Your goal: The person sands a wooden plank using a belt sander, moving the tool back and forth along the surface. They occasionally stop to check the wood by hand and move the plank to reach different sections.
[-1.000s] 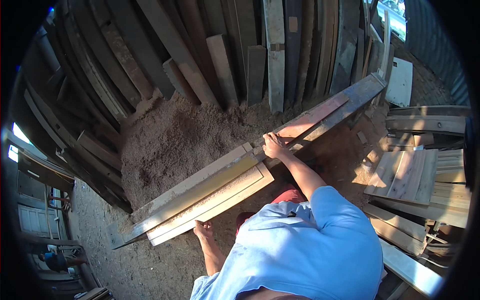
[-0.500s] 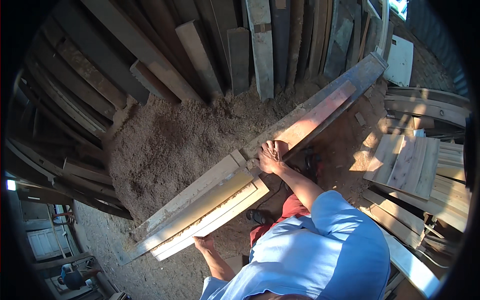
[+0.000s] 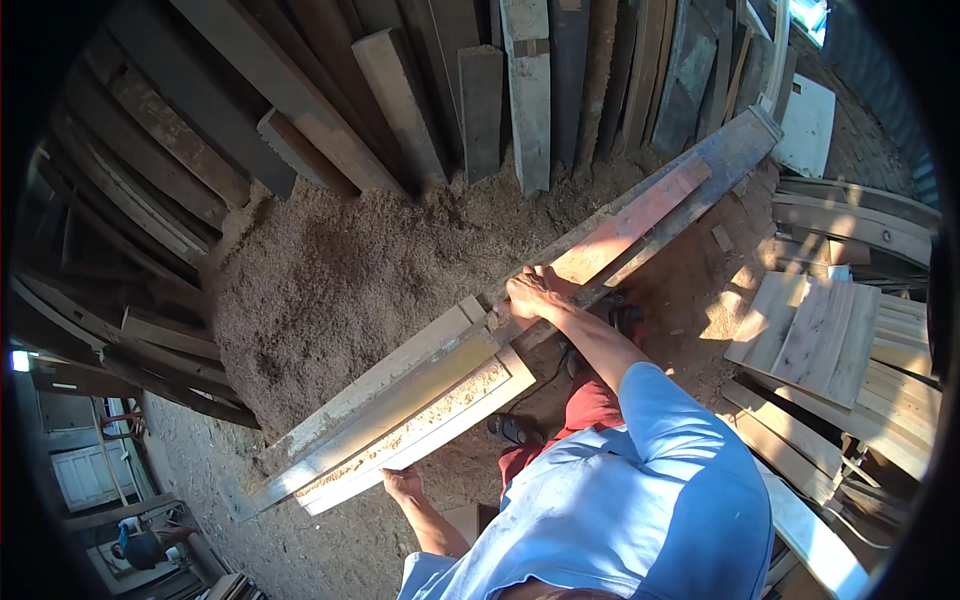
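A long, narrow bench-like bed (image 3: 735, 150) runs diagonally from the lower left to the upper right. On its upper right half lies a reddish plank (image 3: 630, 225). My right hand (image 3: 532, 295) is closed over the plank's near end, fingers bent over it. Down the left half runs a worn yellowish strip (image 3: 420, 385). Beside it, on my side, is a pale wooden board (image 3: 450, 425) with loose shavings along its top. My left hand (image 3: 403, 486) grips the pale board's near edge; part of its fingers is hidden beneath.
A big heap of sawdust (image 3: 300, 290) lies beyond the bed. Timber lengths (image 3: 400, 100) lean behind it. Cut panels (image 3: 810, 330) are stacked at the right, with more boards (image 3: 790, 430) below. My sandalled foot (image 3: 515, 430) stands close to the bed. Another person (image 3: 145, 550) is at the lower left.
My right hand has shifted slightly up and left. The reddish plank lies nearer the bed's far side, baring a near strip. Pale shavings now spread wider on the pale board.
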Demonstrator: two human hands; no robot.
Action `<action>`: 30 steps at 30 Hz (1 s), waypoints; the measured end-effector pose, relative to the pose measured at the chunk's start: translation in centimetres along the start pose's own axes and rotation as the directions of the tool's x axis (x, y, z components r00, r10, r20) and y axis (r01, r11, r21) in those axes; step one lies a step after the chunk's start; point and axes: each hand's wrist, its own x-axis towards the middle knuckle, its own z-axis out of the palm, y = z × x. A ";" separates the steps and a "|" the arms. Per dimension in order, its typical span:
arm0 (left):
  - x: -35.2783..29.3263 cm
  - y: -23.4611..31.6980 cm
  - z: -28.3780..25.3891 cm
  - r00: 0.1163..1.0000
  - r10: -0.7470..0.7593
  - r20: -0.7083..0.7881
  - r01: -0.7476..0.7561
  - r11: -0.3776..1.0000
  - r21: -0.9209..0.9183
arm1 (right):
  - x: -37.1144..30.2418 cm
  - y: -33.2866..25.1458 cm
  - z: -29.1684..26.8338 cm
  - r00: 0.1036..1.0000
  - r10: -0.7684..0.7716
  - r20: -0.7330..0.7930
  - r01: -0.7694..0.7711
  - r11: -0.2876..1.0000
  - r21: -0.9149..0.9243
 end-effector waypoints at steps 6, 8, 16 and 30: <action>-1.4 1.1 -0.4 0.999 0.043 0.012 -0.043 0.998 -0.035 | -4.0 -5.7 2.2 0.748 0.014 -0.663 0.209 0.944 0.256; -1.1 2.0 -0.9 0.999 0.002 -0.036 -0.004 0.998 -0.055 | -6.6 -4.8 6.0 0.852 0.090 -0.515 0.207 0.847 0.490; 0.3 0.3 -0.4 0.974 0.025 -0.227 -0.054 0.991 -0.121 | -16.9 -4.3 17.9 0.855 0.049 0.516 -0.513 0.229 0.827; 8.5 20.5 -13.9 0.665 0.724 -0.185 0.116 0.144 0.983 | -14.3 -7.6 19.4 0.797 0.319 0.513 -0.513 -0.092 0.853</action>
